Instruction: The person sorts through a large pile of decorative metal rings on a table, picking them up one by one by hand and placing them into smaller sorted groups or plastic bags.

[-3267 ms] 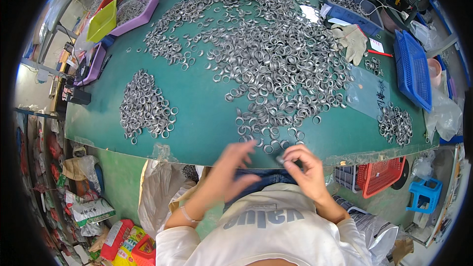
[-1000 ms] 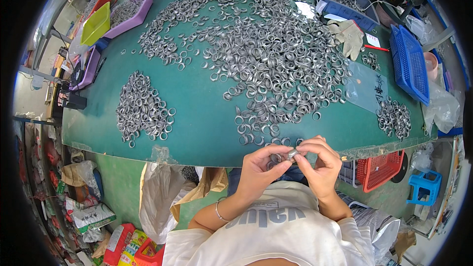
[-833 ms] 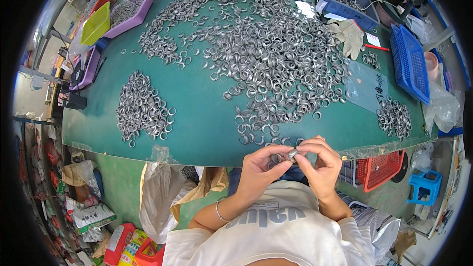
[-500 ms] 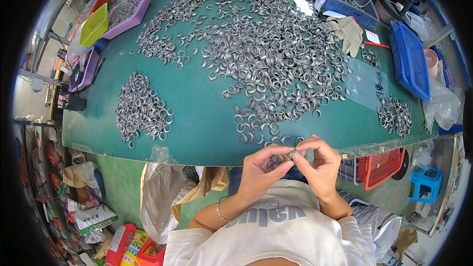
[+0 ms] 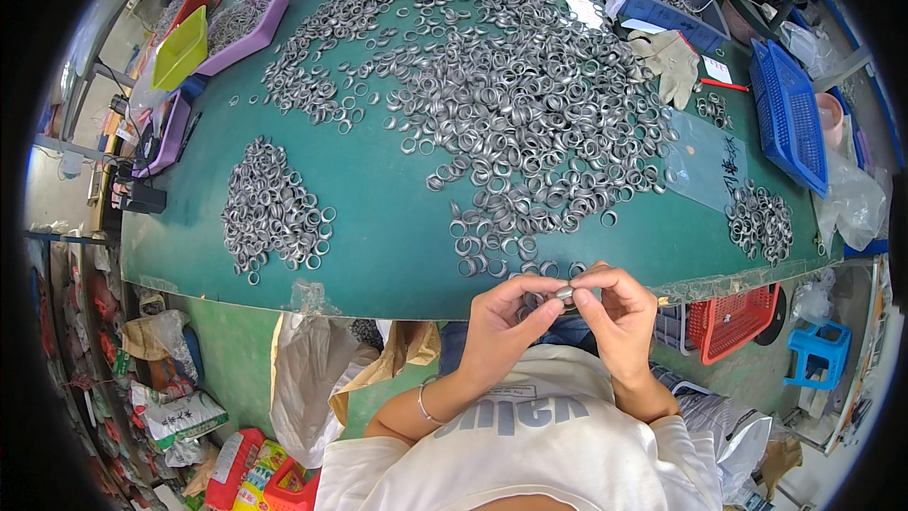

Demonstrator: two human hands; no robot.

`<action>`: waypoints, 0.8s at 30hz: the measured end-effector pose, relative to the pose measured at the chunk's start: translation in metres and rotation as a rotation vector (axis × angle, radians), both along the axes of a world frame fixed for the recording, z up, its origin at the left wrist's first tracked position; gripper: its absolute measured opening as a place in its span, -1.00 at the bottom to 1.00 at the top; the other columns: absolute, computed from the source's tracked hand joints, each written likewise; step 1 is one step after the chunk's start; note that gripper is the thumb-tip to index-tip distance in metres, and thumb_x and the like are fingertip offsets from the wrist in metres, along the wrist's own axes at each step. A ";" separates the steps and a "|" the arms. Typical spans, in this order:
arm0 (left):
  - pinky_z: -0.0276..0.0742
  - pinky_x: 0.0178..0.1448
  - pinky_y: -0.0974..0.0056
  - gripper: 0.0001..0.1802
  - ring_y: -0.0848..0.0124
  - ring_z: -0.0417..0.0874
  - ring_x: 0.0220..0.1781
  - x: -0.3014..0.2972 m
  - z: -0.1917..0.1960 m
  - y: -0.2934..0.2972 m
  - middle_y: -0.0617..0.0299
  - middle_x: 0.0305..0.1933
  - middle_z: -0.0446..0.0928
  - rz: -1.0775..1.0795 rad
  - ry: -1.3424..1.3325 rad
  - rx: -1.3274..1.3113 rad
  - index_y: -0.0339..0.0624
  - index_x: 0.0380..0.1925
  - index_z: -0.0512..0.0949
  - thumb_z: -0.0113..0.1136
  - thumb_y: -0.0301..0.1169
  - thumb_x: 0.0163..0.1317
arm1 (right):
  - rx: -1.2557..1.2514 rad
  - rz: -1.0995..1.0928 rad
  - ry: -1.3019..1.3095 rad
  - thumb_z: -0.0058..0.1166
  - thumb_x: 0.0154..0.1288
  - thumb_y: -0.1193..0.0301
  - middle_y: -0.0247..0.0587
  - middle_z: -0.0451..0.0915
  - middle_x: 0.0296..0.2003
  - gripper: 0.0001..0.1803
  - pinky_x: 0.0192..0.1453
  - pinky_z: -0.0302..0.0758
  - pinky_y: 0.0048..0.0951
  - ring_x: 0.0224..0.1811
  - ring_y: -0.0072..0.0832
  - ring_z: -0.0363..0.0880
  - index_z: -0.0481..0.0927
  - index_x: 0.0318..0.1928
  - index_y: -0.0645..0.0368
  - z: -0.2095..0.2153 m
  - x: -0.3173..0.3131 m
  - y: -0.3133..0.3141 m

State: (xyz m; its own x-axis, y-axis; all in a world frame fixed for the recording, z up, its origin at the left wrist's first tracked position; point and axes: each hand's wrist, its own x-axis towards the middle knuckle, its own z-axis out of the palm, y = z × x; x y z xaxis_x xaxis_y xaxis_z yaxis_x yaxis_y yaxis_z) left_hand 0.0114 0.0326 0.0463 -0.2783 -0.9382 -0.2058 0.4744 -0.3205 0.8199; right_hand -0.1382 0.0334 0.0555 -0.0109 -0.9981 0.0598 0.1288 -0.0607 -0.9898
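Holding a small metal ring (image 5: 565, 292) between both sets of fingertips, I have my left hand (image 5: 506, 322) and right hand (image 5: 619, 314) pinched closed on it just at the near edge of the green desk (image 5: 378, 227), above my lap. A few more rings seem cupped in my left palm, though I cannot tell how many. The big spread of silver rings (image 5: 511, 123) covers the middle of the desk, a smaller heap (image 5: 270, 213) lies to my left, and another small heap (image 5: 759, 220) sits to my right. A blue basket (image 5: 787, 114) and a work glove (image 5: 672, 61) lie at the far right, purple trays (image 5: 248, 28) at the far left.
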 end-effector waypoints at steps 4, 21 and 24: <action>0.35 -0.30 0.54 -0.81 0.65 0.44 -0.34 -0.001 0.000 -0.001 0.31 -0.29 0.50 0.003 -0.018 0.002 -0.32 -0.15 0.54 0.14 -0.59 0.22 | -0.027 -0.006 -0.016 0.10 0.17 0.69 -0.21 0.59 -0.37 -0.90 -0.19 0.39 -0.55 -0.31 -0.56 0.49 0.57 -0.28 0.33 0.000 0.000 -0.001; 0.22 -0.45 0.53 -0.86 0.68 0.31 -0.47 0.000 0.004 -0.008 0.29 -0.33 0.49 -0.112 0.110 0.128 -0.28 -0.21 0.47 0.12 -0.52 0.23 | -0.067 -0.001 0.018 0.16 0.07 0.73 -0.17 0.63 -0.41 -0.86 -0.22 0.43 -0.52 -0.35 -0.49 0.54 0.59 -0.32 0.34 0.001 -0.003 -0.005; 0.22 -0.46 0.57 -0.86 0.70 0.32 -0.46 -0.001 0.002 -0.008 0.30 -0.33 0.50 -0.116 0.142 0.131 -0.27 -0.22 0.47 0.15 -0.52 0.23 | -0.055 -0.019 0.042 0.18 0.03 0.73 -0.17 0.64 -0.42 -0.86 -0.22 0.43 -0.50 -0.36 -0.47 0.54 0.60 -0.36 0.33 0.005 -0.002 -0.005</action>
